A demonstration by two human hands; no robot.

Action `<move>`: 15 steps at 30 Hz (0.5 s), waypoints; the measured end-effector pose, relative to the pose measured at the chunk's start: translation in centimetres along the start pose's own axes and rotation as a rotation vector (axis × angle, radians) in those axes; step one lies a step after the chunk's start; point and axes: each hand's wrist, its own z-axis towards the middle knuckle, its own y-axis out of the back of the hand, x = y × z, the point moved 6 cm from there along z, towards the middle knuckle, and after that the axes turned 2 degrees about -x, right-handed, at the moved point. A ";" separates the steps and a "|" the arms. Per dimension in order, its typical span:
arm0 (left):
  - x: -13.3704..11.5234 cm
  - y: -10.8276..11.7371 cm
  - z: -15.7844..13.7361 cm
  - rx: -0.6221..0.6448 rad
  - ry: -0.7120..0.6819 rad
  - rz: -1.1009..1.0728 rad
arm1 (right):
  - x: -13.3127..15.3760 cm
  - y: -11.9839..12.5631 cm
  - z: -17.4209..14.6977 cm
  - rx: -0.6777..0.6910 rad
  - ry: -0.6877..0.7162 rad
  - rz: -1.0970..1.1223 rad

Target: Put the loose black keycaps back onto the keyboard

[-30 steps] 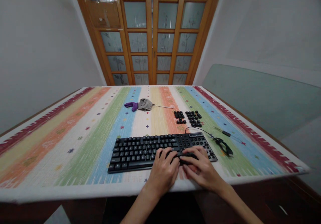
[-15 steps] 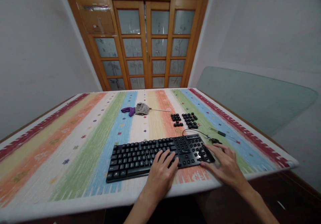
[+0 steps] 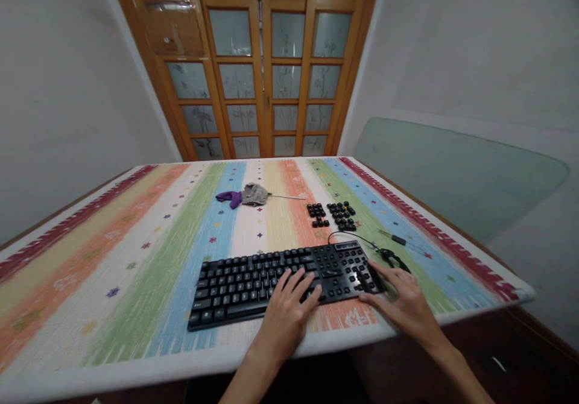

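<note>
A black keyboard [image 3: 253,289] lies across the front of the table. Its right part, with the number pad, shows bare key stems where caps are off. My left hand [image 3: 289,301] rests on the keys right of centre, palm down, fingers spread. At the keyboard's right end is my right hand [image 3: 402,298], thumb by the front edge and index finger by the side, apart from each other; its other fingers are partly hidden. Behind the number pad lie two groups of loose black keycaps [image 3: 342,216] [image 3: 316,211]. The keyboard's cable [image 3: 391,258] is bunched beyond my right hand.
A small tool with a dark handle [image 3: 398,240] lies right of the keycaps. Further back are a grey cloth [image 3: 255,194], a purple cloth piece [image 3: 230,198] and a thin rod [image 3: 288,197]. The striped tablecloth [image 3: 149,271] covers the table; its front edge is close.
The view has shifted slightly. My right hand has drawn a little left and more of the bunched cable shows behind it. My left hand stays on the keys.
</note>
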 end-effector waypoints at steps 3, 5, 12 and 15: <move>-0.1 0.0 0.1 -0.004 -0.005 -0.001 | -0.2 -0.1 -0.1 0.017 -0.041 0.047; -0.1 0.0 0.1 -0.005 -0.006 -0.001 | 0.0 0.0 0.0 0.022 -0.054 0.061; 1.1 1.1 -0.8 0.019 -0.001 0.010 | 2.5 -0.5 0.8 0.010 -0.006 0.114; 1.9 1.8 -1.4 -0.006 0.014 0.020 | 3.7 -1.0 1.3 0.019 0.024 0.128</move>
